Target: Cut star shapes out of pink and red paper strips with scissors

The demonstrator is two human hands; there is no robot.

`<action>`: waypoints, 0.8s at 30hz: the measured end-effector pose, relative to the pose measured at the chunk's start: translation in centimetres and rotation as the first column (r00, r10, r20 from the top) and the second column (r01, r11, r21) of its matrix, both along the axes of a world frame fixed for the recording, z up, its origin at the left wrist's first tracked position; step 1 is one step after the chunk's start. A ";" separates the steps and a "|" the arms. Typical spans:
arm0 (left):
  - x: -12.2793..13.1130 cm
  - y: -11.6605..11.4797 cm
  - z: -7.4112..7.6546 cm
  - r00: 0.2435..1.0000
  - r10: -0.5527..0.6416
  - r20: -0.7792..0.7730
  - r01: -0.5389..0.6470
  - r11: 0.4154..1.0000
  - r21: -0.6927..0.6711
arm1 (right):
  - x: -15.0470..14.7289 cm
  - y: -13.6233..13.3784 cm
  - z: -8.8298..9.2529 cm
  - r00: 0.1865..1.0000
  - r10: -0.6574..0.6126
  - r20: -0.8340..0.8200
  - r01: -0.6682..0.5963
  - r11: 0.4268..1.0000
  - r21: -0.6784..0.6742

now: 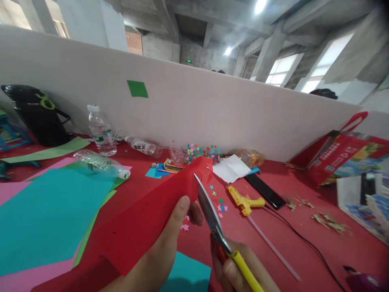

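A sheet of red paper (146,211) is pinched in my left hand (170,235), thumb on top and fingertips behind it. My right hand (240,267) grips scissors (212,215) with yellow and red handles. The blades point up and lie at the right edge of the red paper, near its cut upper corner. Small coloured paper stars (221,207) are scattered on the table just beyond the blades. Part of a teal sheet (191,271) shows under my hands.
Large teal sheets (54,215) cover the left. A yellow glue gun (244,200), a black phone (264,190) and a white paper (231,168) lie right of centre. Bottles (101,132) stand and lie along the white partition (194,105). A red bag (343,154) is at right.
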State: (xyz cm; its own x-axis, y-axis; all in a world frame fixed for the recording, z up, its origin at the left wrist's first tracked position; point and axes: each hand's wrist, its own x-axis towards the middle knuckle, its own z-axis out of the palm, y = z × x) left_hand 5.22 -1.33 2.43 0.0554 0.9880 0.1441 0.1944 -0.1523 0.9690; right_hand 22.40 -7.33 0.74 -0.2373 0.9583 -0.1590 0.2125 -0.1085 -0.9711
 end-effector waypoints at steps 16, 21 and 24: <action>-1.9 1.3 2.4 0.992 -0.116 0.056 0.116 0.993 -0.008 | 0.9 0.0 0.5 1.000 -0.022 -0.016 0.021 1.000 -0.019; -2.7 2.5 3.4 0.916 -0.119 0.383 0.177 0.977 -0.121 | 0.9 0.3 0.0 1.000 0.007 -0.019 -0.008 0.999 -0.048; -2.8 2.8 3.9 0.884 -0.149 0.444 0.241 0.958 -0.158 | 0.8 0.3 -0.3 1.000 -0.015 -0.006 0.014 0.998 -0.062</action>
